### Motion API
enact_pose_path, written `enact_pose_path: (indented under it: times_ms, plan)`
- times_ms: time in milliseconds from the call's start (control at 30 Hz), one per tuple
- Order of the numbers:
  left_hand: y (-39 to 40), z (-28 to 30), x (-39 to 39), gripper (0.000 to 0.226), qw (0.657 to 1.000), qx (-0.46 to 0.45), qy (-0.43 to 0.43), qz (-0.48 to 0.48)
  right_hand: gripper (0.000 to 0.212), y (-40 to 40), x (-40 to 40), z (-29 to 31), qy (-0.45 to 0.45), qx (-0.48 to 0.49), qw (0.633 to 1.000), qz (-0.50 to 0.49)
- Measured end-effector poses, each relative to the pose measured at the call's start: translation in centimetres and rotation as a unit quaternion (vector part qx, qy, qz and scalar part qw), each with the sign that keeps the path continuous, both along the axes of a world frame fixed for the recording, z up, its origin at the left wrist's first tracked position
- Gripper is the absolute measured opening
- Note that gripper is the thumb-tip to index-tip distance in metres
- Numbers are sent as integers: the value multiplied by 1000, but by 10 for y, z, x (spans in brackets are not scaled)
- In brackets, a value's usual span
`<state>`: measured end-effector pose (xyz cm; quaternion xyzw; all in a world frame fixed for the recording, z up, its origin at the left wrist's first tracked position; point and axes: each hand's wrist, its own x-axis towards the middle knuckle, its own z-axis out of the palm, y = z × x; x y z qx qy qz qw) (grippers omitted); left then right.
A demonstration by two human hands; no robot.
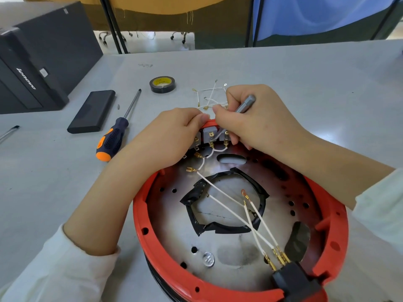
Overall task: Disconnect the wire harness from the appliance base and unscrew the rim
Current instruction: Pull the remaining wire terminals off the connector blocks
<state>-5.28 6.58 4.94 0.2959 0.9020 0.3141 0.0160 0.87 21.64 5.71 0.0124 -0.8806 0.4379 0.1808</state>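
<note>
The appliance base lies upside down in front of me, a metal plate (218, 253) inside a red plastic rim (165, 269). White harness wires (229, 210) with brass terminals cross the plate from a black plug socket (294, 280) at the near right to grey switch blocks (209, 135) at the far edge. My left hand (168, 136) grips the rim's far edge beside the switches. My right hand (255, 118) holds a grey metal tool (246, 104) and pinches at a terminal on the switch block.
A loose bundle of white wires (209, 94) lies on the grey table behind my hands. A roll of black tape (162, 84), an orange-and-black screwdriver (115, 136), a black flat case (92, 111) and a black computer tower (37, 62) sit to the left.
</note>
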Motion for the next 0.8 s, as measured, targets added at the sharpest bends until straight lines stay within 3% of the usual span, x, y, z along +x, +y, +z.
enact_pose_path:
  times_ms: [333,567,800]
  plan:
    - [1,1,-1,38,1000,-17,14,-10,30,1,-12,6,-45,-55,997,9]
    - [0,-1,-1,38,1000,-6,15,-9,32,1,-4,0,21,46,998,-31]
    - [0,0,0,39,1000,-7,19,-9,33,3,-5,0,-5,16,1000,-8]
